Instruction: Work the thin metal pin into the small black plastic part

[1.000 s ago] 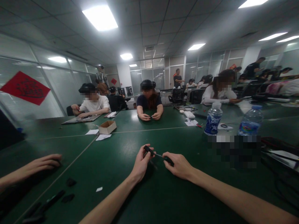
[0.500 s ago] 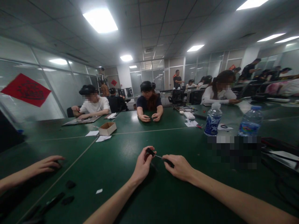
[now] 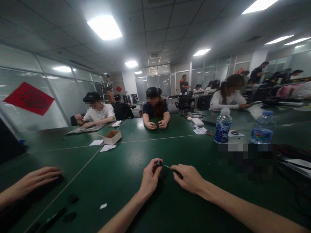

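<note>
My left hand (image 3: 150,177) pinches a small black part (image 3: 159,163) between thumb and fingers, held just above the green table (image 3: 131,187). My right hand (image 3: 189,177) is closed round the dark handle of a screwdriver (image 3: 166,166). Its thin metal shaft points left, with the tip close to the black part; whether the two touch I cannot tell. Most of the handle is hidden by my right fingers. A small white scrap (image 3: 103,206) lies on the table left of my left forearm.
At the left edge rests another person's hand (image 3: 41,179). Several black pieces (image 3: 70,216) lie below it. Farther back stand an open cardboard box (image 3: 112,137) and two water bottles (image 3: 222,127). A person (image 3: 155,110) sits opposite, holding something small and dark.
The black part has turned in my left hand and now shows a different face. The screwdriver stays in my right hand. The other person's hand at left has shifted slightly left.
</note>
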Demonstrator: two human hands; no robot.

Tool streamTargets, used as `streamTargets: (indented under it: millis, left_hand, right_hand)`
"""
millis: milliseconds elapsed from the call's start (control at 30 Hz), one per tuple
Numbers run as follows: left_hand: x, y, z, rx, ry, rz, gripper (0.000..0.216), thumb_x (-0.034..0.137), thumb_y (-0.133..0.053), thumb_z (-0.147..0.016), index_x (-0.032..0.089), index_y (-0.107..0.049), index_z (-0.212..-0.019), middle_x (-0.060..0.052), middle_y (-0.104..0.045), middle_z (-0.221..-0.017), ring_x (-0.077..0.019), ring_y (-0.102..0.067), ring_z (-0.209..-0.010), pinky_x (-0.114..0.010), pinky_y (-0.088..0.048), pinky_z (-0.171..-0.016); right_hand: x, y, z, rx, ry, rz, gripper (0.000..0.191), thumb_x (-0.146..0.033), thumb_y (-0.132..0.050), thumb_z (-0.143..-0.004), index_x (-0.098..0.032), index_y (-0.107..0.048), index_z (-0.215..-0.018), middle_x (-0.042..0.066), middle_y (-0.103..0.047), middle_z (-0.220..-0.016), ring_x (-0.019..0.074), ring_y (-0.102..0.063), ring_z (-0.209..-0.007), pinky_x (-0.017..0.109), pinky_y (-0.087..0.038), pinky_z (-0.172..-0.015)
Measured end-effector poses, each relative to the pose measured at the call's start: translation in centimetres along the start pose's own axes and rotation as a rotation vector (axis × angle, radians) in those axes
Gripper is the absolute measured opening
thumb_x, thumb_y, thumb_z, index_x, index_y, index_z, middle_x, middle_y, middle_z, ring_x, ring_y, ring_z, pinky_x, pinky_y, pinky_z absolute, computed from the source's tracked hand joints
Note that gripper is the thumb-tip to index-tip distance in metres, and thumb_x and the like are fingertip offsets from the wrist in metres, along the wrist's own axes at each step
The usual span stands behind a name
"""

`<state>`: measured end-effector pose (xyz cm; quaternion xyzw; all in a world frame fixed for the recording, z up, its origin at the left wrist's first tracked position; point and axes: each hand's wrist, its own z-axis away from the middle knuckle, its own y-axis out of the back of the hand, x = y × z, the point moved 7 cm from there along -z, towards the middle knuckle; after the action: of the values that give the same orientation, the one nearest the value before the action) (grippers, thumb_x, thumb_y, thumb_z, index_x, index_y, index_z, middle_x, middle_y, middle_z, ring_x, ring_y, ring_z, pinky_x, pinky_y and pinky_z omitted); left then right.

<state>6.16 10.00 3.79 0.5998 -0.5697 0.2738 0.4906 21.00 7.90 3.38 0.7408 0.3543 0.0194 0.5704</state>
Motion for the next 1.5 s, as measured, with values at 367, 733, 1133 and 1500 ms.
streamTargets:
  millis: [367,733,1133,1500]
  left_hand:
    - [-0.9,0.6,-0.3,0.059,0.062,0.103,0.023,0.024,-0.064,-0.071,0.018,-0.065,-0.093,-0.006,-0.066,-0.096,-0.0211,-0.062,-0.092,-0.037,-0.046,-0.090]
    - [-2.7,0.6,-0.4,0.024,0.224,0.338,0.035,0.038,-0.065,-0.073,0.014,-0.064,-0.098,-0.006,-0.065,-0.088,-0.0170,-0.057,-0.081,-0.026,-0.042,-0.072]
    - [-2.0,0.1,-0.3,-0.279,0.258,0.372,0.027,0.034,-0.064,-0.075,0.012,-0.065,-0.090,-0.004,-0.061,-0.079,-0.0138,-0.053,-0.072,-0.026,-0.039,-0.069]
    - [-2.9,-0.1,-0.4,-0.279,0.333,0.486,0.030,0.036,-0.068,-0.073,0.010,-0.064,-0.089,-0.008,-0.062,-0.084,-0.0159,-0.057,-0.076,-0.029,-0.045,-0.071]
  right_hand:
    - [0.1,-0.2,0.0,0.019,0.031,0.019,0.026,-0.020,-0.046,-0.086,-0.020,-0.057,-0.109,0.004,-0.062,-0.084,0.0150,-0.058,-0.067,0.026,-0.046,-0.060]
    - [-1.1,-0.1,0.2,-0.040,0.170,0.099,0.028,-0.028,-0.038,-0.094,-0.016,-0.057,-0.110,0.007,-0.063,-0.086,0.0157,-0.058,-0.067,0.025,-0.043,-0.058]
    - [-1.7,-0.3,0.5,-0.144,0.252,0.162,0.026,-0.027,-0.035,-0.095,-0.017,-0.057,-0.101,0.004,-0.063,-0.078,0.0131,-0.057,-0.062,0.022,-0.039,-0.055]
    - [-1.4,-0.6,0.3,-0.146,0.208,0.160,0.024,-0.027,-0.034,-0.095,-0.017,-0.055,-0.102,0.004,-0.064,-0.080,0.0141,-0.059,-0.065,0.023,-0.041,-0.058]
